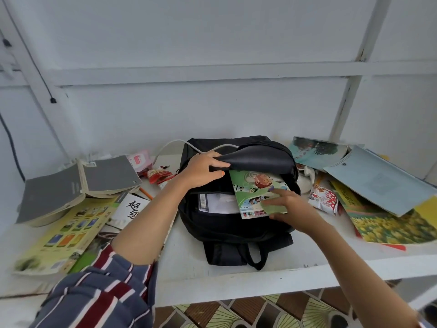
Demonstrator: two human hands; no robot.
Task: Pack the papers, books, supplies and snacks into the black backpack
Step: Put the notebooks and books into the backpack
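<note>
The black backpack lies open on the white table. My left hand grips the bag's upper flap and holds it lifted. My right hand holds a green cartoon-covered book by its lower right corner; the book's upper part sits under the flap, inside the opening. White papers lie in the bag beside it.
Left of the bag lie grey books, a yellow-green book, a white book with black characters, red snack packets and a pencil. To the right are a snack bag, a blue folder and a yellow book.
</note>
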